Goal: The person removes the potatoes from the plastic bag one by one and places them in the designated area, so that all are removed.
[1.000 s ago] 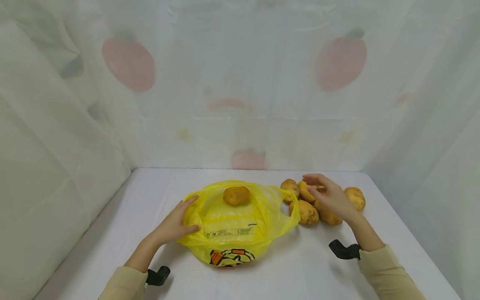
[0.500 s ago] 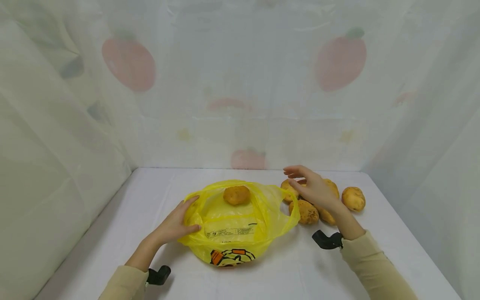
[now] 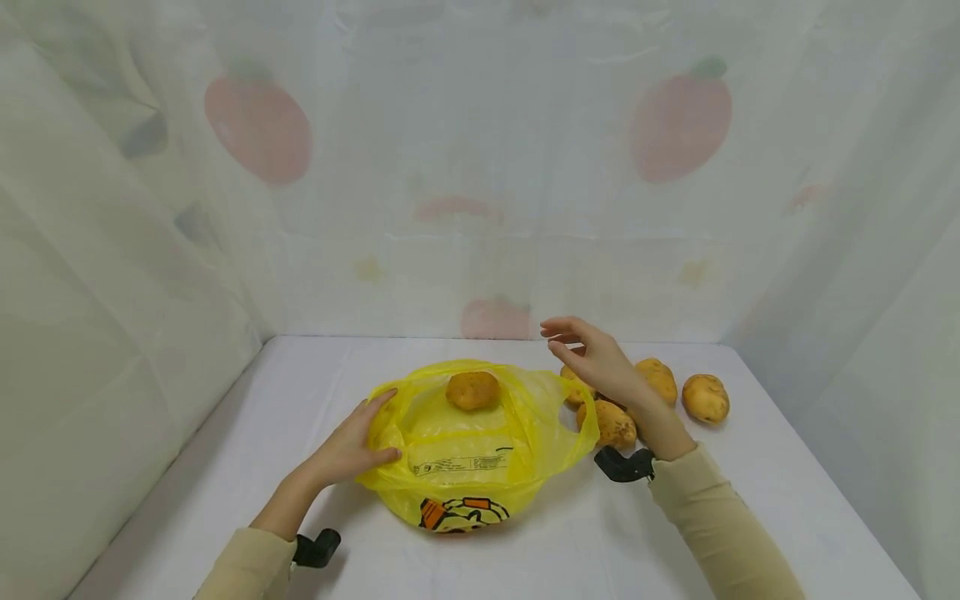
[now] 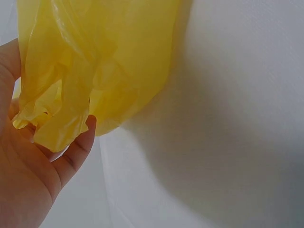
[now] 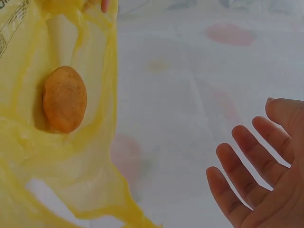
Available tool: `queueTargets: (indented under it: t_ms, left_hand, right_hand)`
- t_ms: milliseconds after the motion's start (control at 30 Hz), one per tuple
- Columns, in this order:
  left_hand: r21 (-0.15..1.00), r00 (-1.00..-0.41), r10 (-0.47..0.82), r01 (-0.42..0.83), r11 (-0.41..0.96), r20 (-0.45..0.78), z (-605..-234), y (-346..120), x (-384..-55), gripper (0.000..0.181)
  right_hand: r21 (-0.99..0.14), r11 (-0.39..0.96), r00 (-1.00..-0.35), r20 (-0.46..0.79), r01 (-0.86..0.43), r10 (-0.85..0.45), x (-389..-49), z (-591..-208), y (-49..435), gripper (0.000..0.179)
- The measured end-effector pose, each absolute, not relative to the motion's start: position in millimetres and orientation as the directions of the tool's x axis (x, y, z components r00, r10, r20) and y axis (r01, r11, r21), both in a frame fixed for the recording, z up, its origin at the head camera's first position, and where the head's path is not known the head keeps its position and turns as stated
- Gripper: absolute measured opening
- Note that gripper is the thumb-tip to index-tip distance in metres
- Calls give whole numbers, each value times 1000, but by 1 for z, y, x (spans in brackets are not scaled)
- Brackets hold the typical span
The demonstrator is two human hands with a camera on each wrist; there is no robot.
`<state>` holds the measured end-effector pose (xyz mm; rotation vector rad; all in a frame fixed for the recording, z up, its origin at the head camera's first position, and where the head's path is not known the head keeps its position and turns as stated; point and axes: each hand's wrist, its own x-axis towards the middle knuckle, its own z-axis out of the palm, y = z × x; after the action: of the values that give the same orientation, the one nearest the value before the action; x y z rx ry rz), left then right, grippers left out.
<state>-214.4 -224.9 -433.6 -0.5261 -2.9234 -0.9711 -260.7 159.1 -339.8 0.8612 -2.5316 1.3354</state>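
A yellow plastic bag (image 3: 465, 471) with a printed front lies with its mouth spread wide. One potato (image 3: 473, 391) rests inside it near the far side. My left hand (image 3: 345, 446) holds the bag's left edge, thumb at the opening. In the left wrist view, the bunched handle (image 4: 61, 123) lies in the palm, fingers around it. My right hand (image 3: 596, 358) is raised over the loose potatoes, right of the bag. The right wrist view shows this hand (image 5: 261, 171) with fingers relaxed and apart, nothing between them, and the bagged potato (image 5: 65, 99) beyond.
Several potatoes (image 3: 611, 425) lie by the bag's right handle (image 3: 588, 421), partly hidden by my right hand and forearm. Another potato (image 3: 705, 398) sits apart at the far right. Pale curtains (image 3: 480, 183) enclose the white-covered table (image 3: 300, 375).
My right hand has moved left and a little up across the potatoes, toward the bag, uncovering the ones at the right. The left hand and the bag stay in place.
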Motion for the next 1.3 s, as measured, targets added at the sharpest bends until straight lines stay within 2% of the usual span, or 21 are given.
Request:
queueTargets:
  t_ms: [333,600,1067,1300]
  left_hand:
    - [581,-941,317,322,747,113,-430,-224,-216,92]
    - [570,-934,339,339,748,111,-430,-222,-219,92]
    - [558,-938,335,328,762,95,-429,-221,-219,93]
    - [566,-937,336,327,757,92,-428,-220,-219,93]
  right_hand:
    - [-764,360,-818,361,-535,-449,-254,-324,131,33]
    - [-779,367,-818,302,-508,-490,-284,-359,120,32]
    - [-821,347,-826,241,-454,-510,-297,-387,96,33]
    - [-804,396,-819,185,-444,-544,-302,-396,86,34]
